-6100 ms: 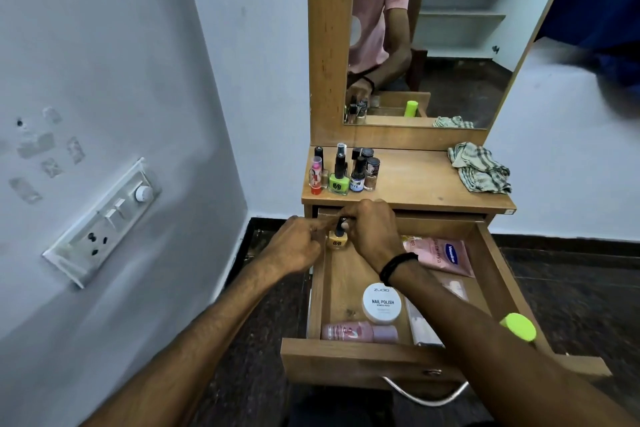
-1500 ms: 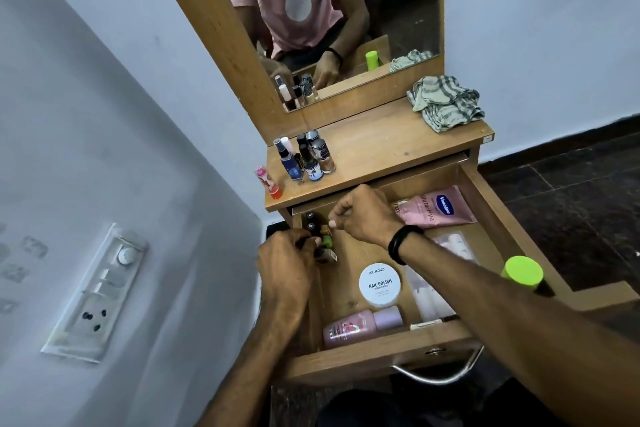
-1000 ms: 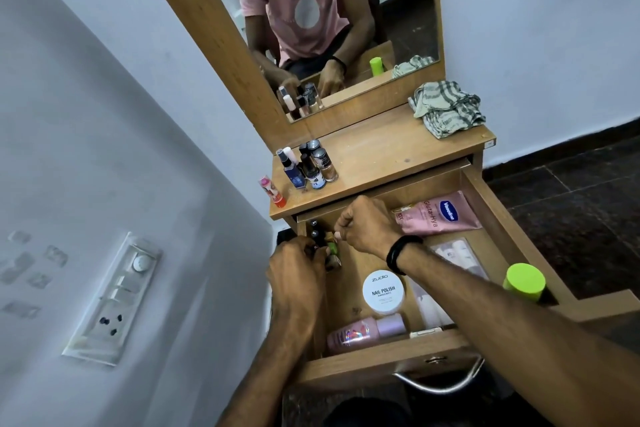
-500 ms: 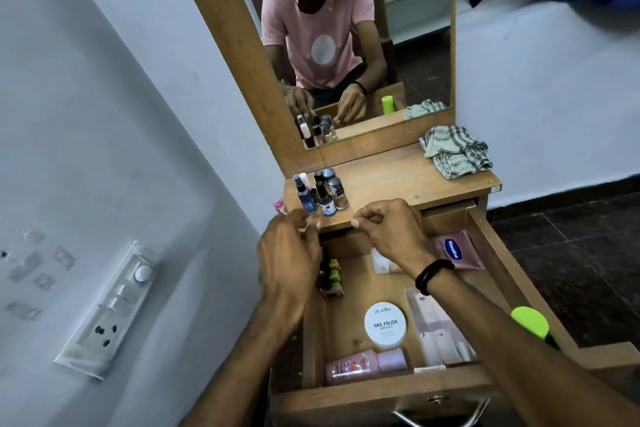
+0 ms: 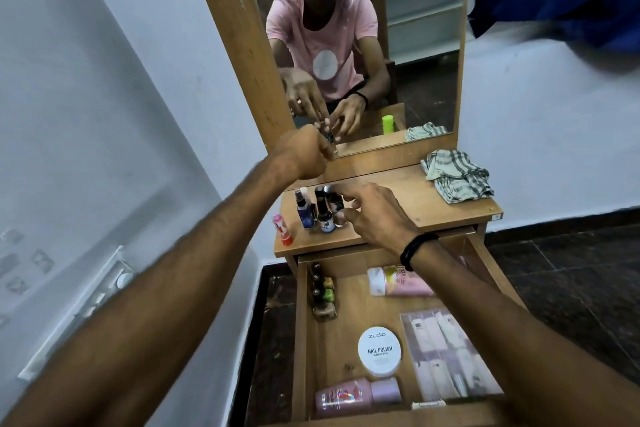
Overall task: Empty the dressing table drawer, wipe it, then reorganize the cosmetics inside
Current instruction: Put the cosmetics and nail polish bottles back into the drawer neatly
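Observation:
The dressing table drawer (image 5: 300,322) stands pulled out. Along its back left lie several nail polish bottles (image 5: 323,295). It also holds a white nail polish remover jar (image 5: 380,351), a pink bottle (image 5: 356,395), a pink tube (image 5: 398,282) and a clear sachet pack (image 5: 446,354). A cluster of small bottles (image 5: 311,215) stands on the tabletop (image 5: 415,204), with a pink-red stick (image 5: 282,230) beside it. My right hand (image 5: 374,215) curls thumb and fingers round the cluster's rightmost bottle. My left hand (image 5: 304,156) hovers above the cluster with fingers curled, and what it holds is hidden.
A checked cloth (image 5: 457,180) lies crumpled at the tabletop's back right. The mirror (image 5: 415,45) rises behind and reflects both hands. A wall with a switch plate (image 5: 86,305) runs close on the left. Dark floor tiles lie to the right.
Both hands have left the drawer's back left corner and risen to the bottles on the tabletop. The left hand went higher. The view has tilted upward.

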